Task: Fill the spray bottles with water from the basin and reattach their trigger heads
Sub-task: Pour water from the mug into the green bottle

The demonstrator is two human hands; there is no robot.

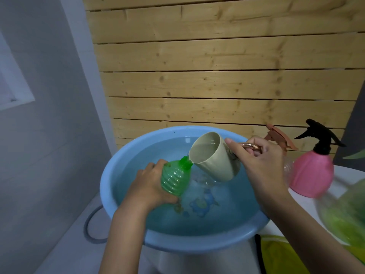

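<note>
Filling most of the view, one round light-blue plastic basin [197,246] sits on the white worktop [342,176], holding water. Three spray bottles, count them! One round pink plastic bottle [312,173] with a black trigger head [320,135] stands right of the basin. One clear bottle [288,169], orange trigger head [276,135], is just behind the right hand [262,155]. One beige cup [213,161], tipped, has the right grip curled round its rose-gold handle. Its lip meets the open neck of one green ribbed translucent bottle [174,177], headless and tilted over the water, with the left hand [152,186] wrapped round its body.
</note>
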